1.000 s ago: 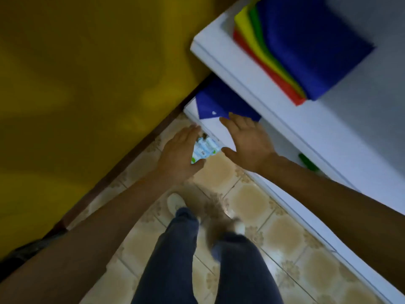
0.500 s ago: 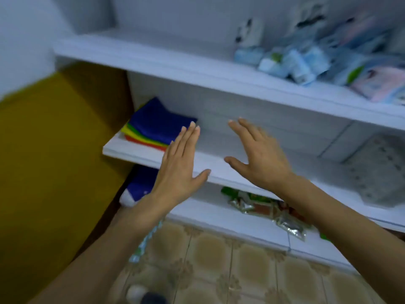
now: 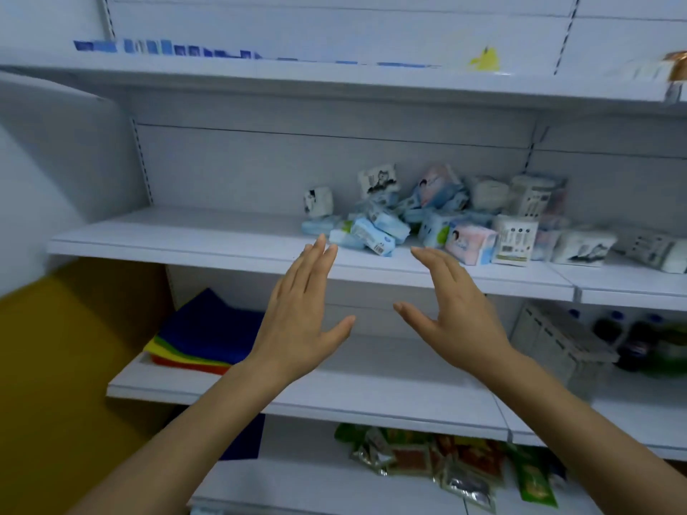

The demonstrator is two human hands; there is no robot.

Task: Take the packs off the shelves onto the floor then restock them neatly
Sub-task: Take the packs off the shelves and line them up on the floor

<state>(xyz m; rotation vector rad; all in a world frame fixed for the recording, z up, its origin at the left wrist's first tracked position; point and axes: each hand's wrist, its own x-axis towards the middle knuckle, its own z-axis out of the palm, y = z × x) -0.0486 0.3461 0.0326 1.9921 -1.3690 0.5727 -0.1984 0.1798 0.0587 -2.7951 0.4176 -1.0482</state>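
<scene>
Stockroom, mid-task: a person's left hand [image 3: 297, 321] and right hand [image 3: 457, 314] hover before the white metal middle shelf [image 3: 178, 239], fingers [image 3: 320, 256] straight and close together, thumbs spread, palms facing, holding nothing. The loose heap of pale blue, pink and white plastic-wrapped tissue packs [image 3: 427, 224] sits at one o'clock from them, just beyond the fingertips. The risk, I'd judge: the slick packs lean on one another (none is squared up), so scooping an armful could send strays sliding off the shelf lip or toppling toward three o'clock.
</scene>
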